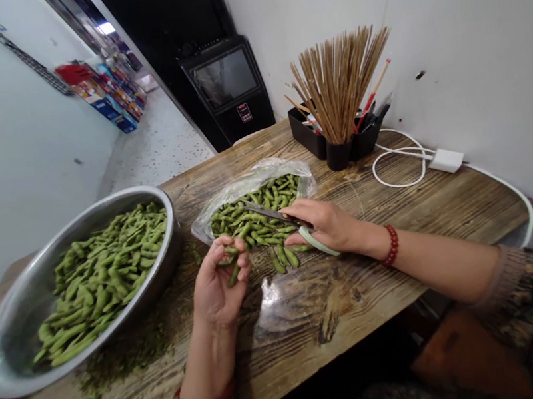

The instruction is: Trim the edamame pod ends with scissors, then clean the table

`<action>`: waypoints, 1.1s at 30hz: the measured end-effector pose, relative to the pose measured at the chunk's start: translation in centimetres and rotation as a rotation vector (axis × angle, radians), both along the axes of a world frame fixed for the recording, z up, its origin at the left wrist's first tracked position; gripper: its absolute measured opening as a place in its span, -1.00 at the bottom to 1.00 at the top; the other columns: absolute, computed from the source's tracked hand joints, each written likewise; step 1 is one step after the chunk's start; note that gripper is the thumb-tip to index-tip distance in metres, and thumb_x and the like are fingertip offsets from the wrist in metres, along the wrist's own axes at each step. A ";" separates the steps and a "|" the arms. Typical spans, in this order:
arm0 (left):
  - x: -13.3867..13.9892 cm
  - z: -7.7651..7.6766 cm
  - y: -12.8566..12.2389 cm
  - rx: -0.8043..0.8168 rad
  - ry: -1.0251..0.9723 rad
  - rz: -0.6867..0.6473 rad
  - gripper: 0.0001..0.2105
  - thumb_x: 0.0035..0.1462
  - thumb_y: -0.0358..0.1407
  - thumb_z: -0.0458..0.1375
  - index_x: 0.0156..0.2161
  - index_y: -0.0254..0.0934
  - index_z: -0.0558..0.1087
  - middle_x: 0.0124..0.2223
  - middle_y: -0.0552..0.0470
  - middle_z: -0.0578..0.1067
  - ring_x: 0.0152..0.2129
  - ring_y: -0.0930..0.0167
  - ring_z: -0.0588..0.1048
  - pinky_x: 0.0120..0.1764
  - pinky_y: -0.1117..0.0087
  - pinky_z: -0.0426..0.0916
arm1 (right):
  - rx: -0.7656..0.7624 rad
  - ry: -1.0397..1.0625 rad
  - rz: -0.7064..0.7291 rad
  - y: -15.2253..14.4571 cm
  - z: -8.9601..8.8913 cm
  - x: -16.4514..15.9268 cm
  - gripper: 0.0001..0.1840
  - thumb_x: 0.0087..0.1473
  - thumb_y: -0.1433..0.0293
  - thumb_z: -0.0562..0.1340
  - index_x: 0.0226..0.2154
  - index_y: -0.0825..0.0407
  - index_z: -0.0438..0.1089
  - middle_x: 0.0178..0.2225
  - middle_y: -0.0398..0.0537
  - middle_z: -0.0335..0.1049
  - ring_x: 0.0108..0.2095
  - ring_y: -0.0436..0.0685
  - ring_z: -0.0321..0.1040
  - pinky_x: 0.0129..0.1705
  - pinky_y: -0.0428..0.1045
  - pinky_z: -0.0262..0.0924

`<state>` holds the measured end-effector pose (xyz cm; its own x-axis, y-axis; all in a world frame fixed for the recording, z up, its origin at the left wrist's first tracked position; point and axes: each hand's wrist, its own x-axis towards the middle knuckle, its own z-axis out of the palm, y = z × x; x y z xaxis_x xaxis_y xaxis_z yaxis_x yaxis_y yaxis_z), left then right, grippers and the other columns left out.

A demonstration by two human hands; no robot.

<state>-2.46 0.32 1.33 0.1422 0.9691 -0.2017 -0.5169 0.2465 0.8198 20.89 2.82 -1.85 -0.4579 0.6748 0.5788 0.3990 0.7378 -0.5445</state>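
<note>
— How does each hand grip?
— The left hand (220,289) is curled around a few green pods (233,275); the right hand (327,222) is clasped on scissors (279,215) pointing over the bagged pods (255,220).
— Their positions?
— Plastic bag (269,169) near the table's (362,292) far edge; held pods between bag and near edge; steel basin (11,361) of pods toward the left edge.

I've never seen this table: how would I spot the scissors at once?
On the wooden table, look right of the big metal basin to the clear plastic bag of edamame pods. At its near side, the right hand grips the scissors, blades angled across the pods. Dark, straight blades and a pale green handle set them apart from the pods.
</note>
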 end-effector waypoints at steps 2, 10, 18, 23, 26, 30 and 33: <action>0.0 -0.1 0.0 0.011 0.049 -0.035 -0.86 -0.02 -0.32 0.23 -0.37 -0.29 0.36 -0.52 0.17 0.28 -0.68 0.60 0.21 -0.67 0.61 0.08 | 0.005 -0.003 0.003 0.1 -0.1 0.1 -0.50 0.09 0.19 0.27 0.01 0.11 0.27 -0.24 0.04 0.33 -0.28 0.12 0.32 -0.23 0.01 0.28; 0.7 -1.6 -0.1 0.350 1.087 -0.146 -0.87 0.04 -0.25 0.18 -0.40 -0.28 0.45 -0.51 0.08 0.42 -0.54 0.44 0.37 -0.44 0.45 0.22 | -0.001 -0.041 -0.001 -0.2 0.1 -0.1 -0.52 0.09 0.22 0.27 0.00 0.14 0.29 -0.24 0.05 0.33 -0.29 0.12 0.32 -0.26 -0.01 0.28; 0.7 -3.0 0.1 0.489 1.559 -0.333 -0.86 0.04 -0.22 0.15 -0.35 -0.25 0.44 -0.35 -0.02 0.51 -0.38 0.30 0.44 -0.30 0.32 0.23 | 0.002 -0.049 0.002 -0.3 0.0 -0.3 -0.52 0.10 0.22 0.27 0.01 0.10 0.28 -0.20 0.06 0.35 -0.23 0.14 0.35 -0.21 0.01 0.30; 0.5 -2.6 0.2 0.449 1.397 -0.225 -0.97 -0.06 -0.35 0.15 -0.44 -0.27 0.39 -0.43 0.04 0.46 -0.44 0.35 0.40 -0.32 0.37 0.22 | -0.002 -0.054 0.004 -0.2 -0.1 -0.3 -0.54 0.09 0.23 0.27 0.00 0.10 0.29 -0.23 0.04 0.36 -0.29 0.11 0.33 -0.24 0.00 0.29; 0.3 -1.7 0.0 0.338 1.137 -0.124 -0.92 -0.05 -0.31 0.18 -0.43 -0.28 0.38 -0.44 0.08 0.42 -0.50 0.43 0.35 -0.39 0.43 0.21 | -0.010 -0.035 0.011 -0.1 -0.3 -0.2 -0.53 0.08 0.23 0.28 0.01 0.08 0.28 -0.22 0.05 0.35 -0.28 0.12 0.32 -0.23 0.00 0.28; 0.5 -0.3 -0.6 0.110 0.708 -0.108 -0.80 -0.03 -0.23 0.23 -0.37 -0.27 0.31 -0.38 0.09 0.42 -0.66 0.58 0.20 -0.60 0.54 0.03 | -0.035 -0.033 0.029 -0.1 -0.3 -0.1 -0.49 0.06 0.22 0.30 0.02 0.09 0.28 -0.23 0.03 0.34 -0.32 0.10 0.31 -0.26 -0.01 0.27; 0.8 0.1 -0.9 0.068 0.578 -0.087 -0.75 -0.05 -0.23 0.27 -0.30 -0.28 0.34 -0.37 0.08 0.44 -0.68 0.62 0.16 -0.64 0.56 -0.06 | -0.049 -0.064 0.065 -0.3 -0.1 -0.1 -0.43 0.03 0.20 0.32 0.05 0.10 0.27 -0.20 0.05 0.33 -0.31 0.10 0.30 -0.26 0.00 0.27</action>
<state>-1.64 -0.59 1.48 0.1072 0.9723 -0.2077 0.0385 0.2047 0.9781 20.77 2.49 -1.95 -0.5370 0.6691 0.5137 0.3862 0.7364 -0.5555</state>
